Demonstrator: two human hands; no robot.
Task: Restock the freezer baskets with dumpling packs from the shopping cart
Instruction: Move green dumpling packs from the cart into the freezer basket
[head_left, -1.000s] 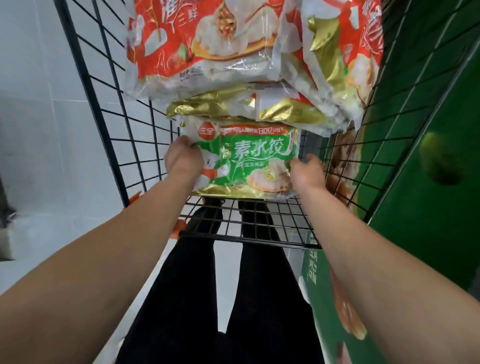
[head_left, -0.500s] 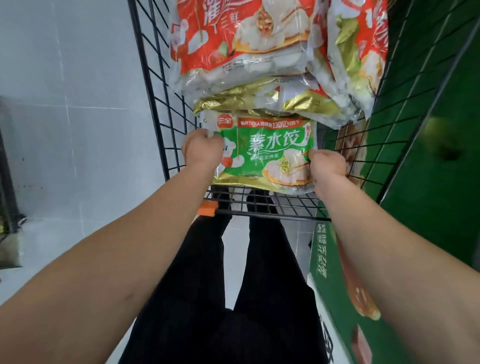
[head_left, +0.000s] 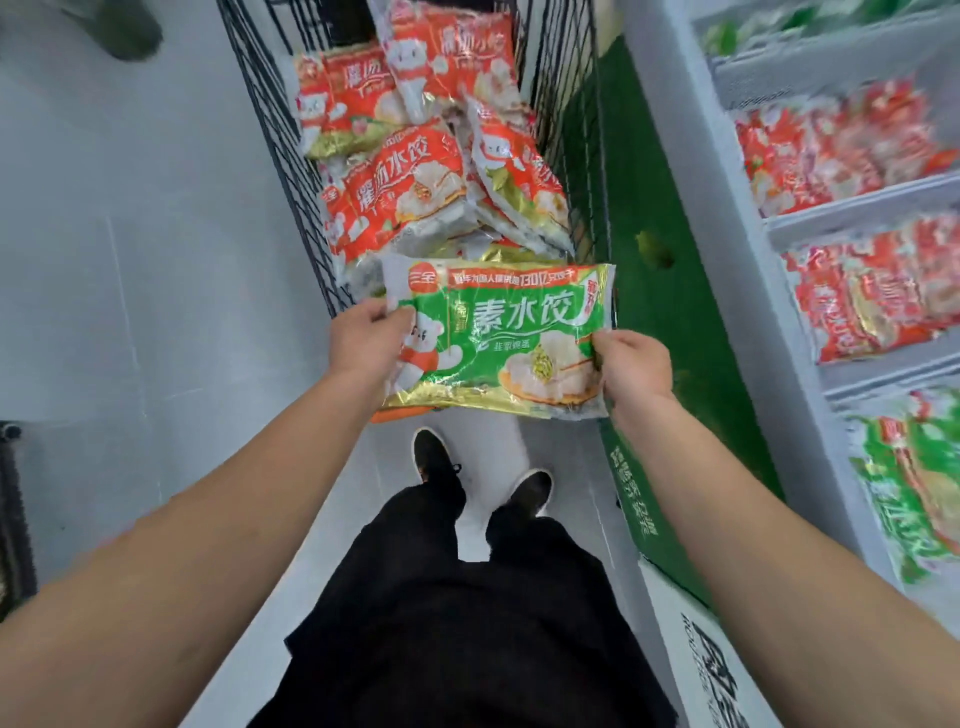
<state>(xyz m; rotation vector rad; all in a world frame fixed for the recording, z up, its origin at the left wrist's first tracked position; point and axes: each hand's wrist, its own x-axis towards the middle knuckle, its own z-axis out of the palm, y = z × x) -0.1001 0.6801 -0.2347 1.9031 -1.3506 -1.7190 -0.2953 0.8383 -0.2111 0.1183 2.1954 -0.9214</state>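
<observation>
One green dumpling pack (head_left: 498, 338) is held flat in the air, face up, over the near end of the shopping cart (head_left: 270, 171) and above the floor. Both hands hold it by its short edges. The left hand (head_left: 366, 340) pinches the left edge, with the thumb on the printed face and the other fingers hidden under the pack. The right hand (head_left: 631, 366) grips the right edge in the same way, fingers curled round it.

Behind the pack, inside the black wire cart, lies a heap of red dumpling packs (head_left: 415, 171), some flat and some leaning on each other. To the right of the cart stands the freezer (head_left: 670, 104), with a green front panel and a pale rim. Its baskets hold red packs (head_left: 831, 156) in the far compartments and green packs (head_left: 914, 488) in the nearest one, all blurred. Below the pack, two black shoes (head_left: 434, 457) and black trousers of the person show on the pale floor.
</observation>
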